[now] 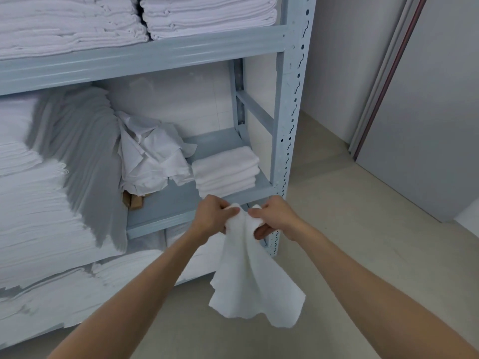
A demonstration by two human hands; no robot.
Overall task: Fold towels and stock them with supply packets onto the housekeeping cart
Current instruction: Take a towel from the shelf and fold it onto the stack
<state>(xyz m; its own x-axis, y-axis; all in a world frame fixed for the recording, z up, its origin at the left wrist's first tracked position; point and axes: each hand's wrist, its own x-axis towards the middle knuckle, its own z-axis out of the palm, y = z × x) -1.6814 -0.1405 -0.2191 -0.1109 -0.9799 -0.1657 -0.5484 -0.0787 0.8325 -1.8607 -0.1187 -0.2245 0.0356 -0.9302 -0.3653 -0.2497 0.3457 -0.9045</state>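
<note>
While both arms reach forward, the left hand (213,215) and right hand (272,218) each pinch the bunched top edge of a white towel (252,275), close together. Its long axis runs up and down, the loose lower edge hanging free and fanned out above the bare floor (363,255). It hangs just in front of the grey shelf rack (290,125), near that rack's right front corner post, below a small folded stack (225,169) at the shelf's right end.
</note>
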